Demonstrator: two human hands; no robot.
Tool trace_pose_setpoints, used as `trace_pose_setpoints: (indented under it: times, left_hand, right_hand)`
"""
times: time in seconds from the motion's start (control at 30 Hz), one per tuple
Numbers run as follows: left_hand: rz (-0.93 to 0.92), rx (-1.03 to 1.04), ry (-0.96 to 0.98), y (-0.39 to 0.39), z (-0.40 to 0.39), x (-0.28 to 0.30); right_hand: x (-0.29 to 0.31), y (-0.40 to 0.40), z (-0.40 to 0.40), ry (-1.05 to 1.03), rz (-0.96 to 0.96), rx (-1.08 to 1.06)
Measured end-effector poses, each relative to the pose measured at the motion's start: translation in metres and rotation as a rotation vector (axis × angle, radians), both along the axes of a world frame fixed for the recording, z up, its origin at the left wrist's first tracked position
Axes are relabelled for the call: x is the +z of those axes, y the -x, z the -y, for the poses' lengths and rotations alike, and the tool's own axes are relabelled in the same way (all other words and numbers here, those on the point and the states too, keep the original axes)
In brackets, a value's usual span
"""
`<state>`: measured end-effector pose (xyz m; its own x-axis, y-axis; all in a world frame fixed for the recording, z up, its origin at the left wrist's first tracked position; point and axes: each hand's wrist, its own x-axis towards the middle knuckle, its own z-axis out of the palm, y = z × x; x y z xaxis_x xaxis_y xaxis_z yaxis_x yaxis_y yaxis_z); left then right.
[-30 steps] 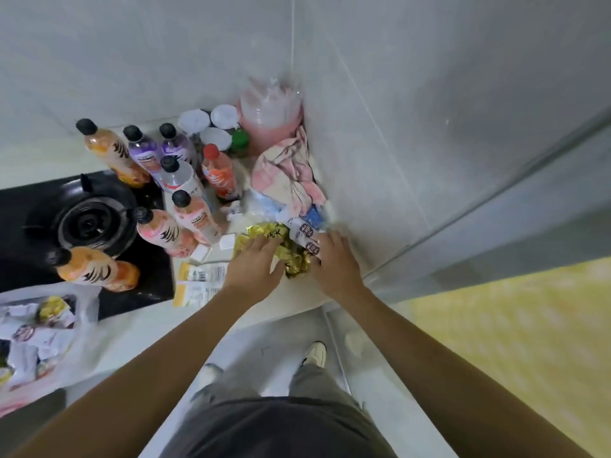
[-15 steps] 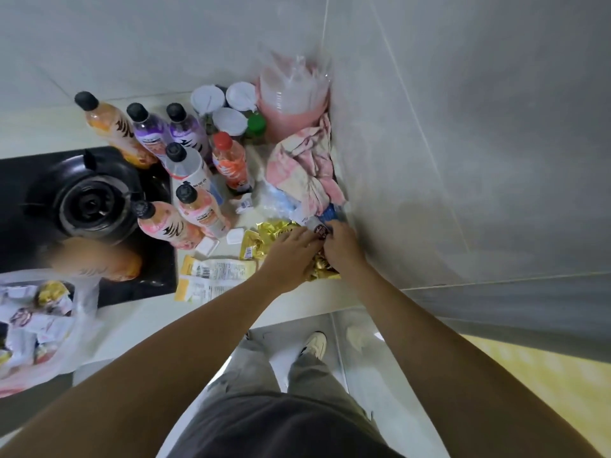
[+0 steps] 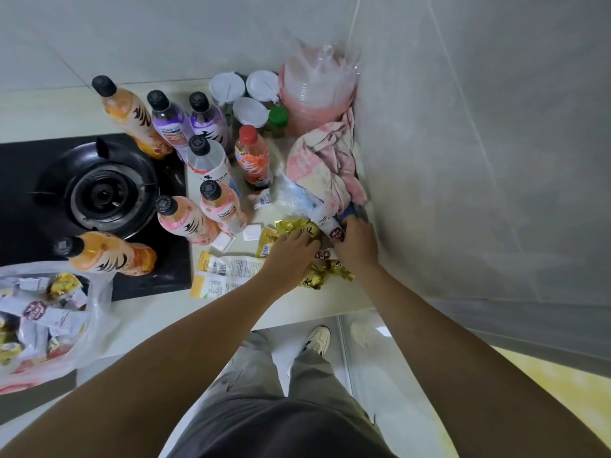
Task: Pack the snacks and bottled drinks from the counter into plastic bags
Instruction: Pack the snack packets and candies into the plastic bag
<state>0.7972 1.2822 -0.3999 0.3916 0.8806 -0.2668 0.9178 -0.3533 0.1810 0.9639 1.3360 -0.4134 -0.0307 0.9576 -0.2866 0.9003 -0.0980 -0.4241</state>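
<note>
- Head view is looking down at a person standing by a white counter [image 3: 297, 302] in a corner.
- Both hands are reaching into a pile of gold snack packs [image 3: 297, 228] close to the wall.
- Left hand [image 3: 291, 252] is lying on top of the gold packs with its fingers bent down onto them; I cannot tell if it is really grabbing one.
- Right hand [image 3: 357, 241] is curling its fingers around a white snack stick [image 3: 330, 226] with a dark red label.
- Two yellow and white snack packs [image 3: 224, 274] are lying flat on the counter, just beside the left wrist.
- Lots of drink bottles [image 3: 211, 166] are standing up behind the snacks, and one orange bottle [image 3: 109, 252] is lying on its side on the black stove [image 3: 99, 193].
- A plastic bag [image 3: 49, 322] is sitting far to the left, holding snacks already.
- A pink cloth [image 3: 327, 163] is bunching up in the corner, near the right hand.
</note>
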Motion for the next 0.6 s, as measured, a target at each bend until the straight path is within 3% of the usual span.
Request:
trace_pose_setpoints:
  times: [0.13, 0.3, 0.43, 0.6]
  left_hand:
    - [-0.020, 0.050, -0.013, 0.010, 0.002, 0.002]
    - [0.109, 0.150, -0.088, 0.034, 0.011, 0.009]
    - [0.222, 0.337, -0.094, 0.050, 0.024, 0.027]
    - [0.412, 0.638, 0.049, 0.064, 0.052, 0.037]
  right_hand:
    - [0.006, 0.002, 0.000, -0.044, 0.017, 0.025]
    - [0.019, 0.007, 0.004, -0.120, -0.173, 0.005]
    - [0.041, 0.018, 0.012, -0.134, -0.337, -0.043]
    - [0.064, 0.032, 0.026, -0.124, -0.483, -0.111]
